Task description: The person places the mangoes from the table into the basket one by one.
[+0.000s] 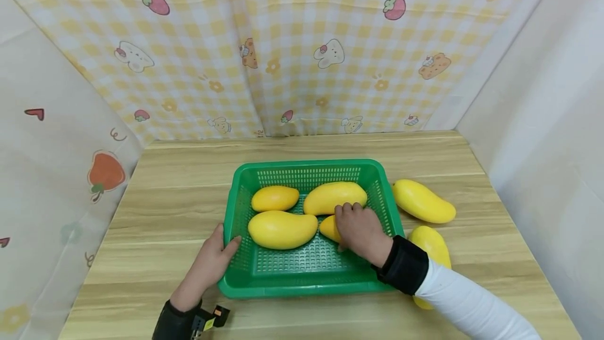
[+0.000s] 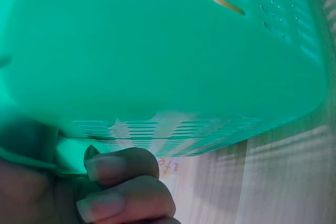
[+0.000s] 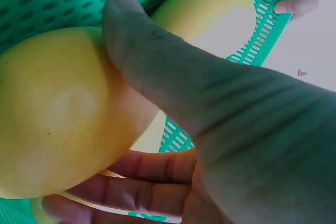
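A green basket (image 1: 302, 292) with slotted walls stands on the table and has several yellow mangoes inside. My left hand (image 1: 213, 257) grips its left rim, thumb on the inner side; in the left wrist view the curled fingers (image 2: 128, 198) lie against the outside. Inside the basket, my right hand (image 1: 362, 232) holds a small mango (image 3: 58, 114) between thumb and fingers. Most of that mango is hidden by the hand in the head view. Around it lie a large mango (image 1: 283, 230) to the left, another mango (image 1: 335, 197) behind and a smaller mango (image 1: 275, 198) at the back left.
Right of the basket, a mango (image 1: 423, 201) lies on the wooden table (image 1: 165, 198). Nearer, another mango (image 1: 431, 245) is partly covered by my right cuff, with yellow showing below the sleeve too. A checked curtain (image 1: 292, 83) hangs behind; pale sheets flank the table.
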### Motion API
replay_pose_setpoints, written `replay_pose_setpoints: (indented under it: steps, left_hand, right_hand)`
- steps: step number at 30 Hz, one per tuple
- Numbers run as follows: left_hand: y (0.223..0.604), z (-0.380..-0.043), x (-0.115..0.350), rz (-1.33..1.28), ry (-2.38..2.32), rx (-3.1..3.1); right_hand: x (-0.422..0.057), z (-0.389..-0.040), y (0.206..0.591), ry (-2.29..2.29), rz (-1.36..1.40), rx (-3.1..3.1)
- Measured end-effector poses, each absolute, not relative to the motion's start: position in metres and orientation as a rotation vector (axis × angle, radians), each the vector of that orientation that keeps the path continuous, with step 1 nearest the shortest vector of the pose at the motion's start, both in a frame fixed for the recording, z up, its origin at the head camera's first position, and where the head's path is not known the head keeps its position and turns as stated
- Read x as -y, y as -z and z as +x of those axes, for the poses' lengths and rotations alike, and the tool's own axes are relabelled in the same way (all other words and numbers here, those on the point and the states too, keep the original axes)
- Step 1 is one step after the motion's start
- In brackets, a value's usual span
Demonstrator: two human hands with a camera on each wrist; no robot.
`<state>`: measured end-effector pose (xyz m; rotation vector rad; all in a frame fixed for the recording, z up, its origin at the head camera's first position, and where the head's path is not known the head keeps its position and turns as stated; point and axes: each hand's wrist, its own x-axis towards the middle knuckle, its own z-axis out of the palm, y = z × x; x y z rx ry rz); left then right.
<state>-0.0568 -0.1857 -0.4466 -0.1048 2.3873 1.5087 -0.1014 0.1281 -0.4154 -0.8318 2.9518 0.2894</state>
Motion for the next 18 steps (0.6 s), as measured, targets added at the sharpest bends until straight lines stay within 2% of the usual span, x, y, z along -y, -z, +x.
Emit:
replay_pose_setpoints:
  steps: [8,13,18]
  left_hand:
    - [0.451,-0.057,0.184,-0.100,-1.527,-2.378]
    - [0.451,-0.057,0.184,-0.097,-1.516,-2.381]
    - [0.448,-0.057,0.185,-0.100,-1.486,-2.406]
  right_hand:
    - [-0.134,-0.103,0.386,-0.127,-0.711,-2.831]
    - [-0.158,-0.101,0.358,-0.039,-0.815,-2.912]
    - [-0.188,-0.096,0.347,0.035,-0.937,-3.005]
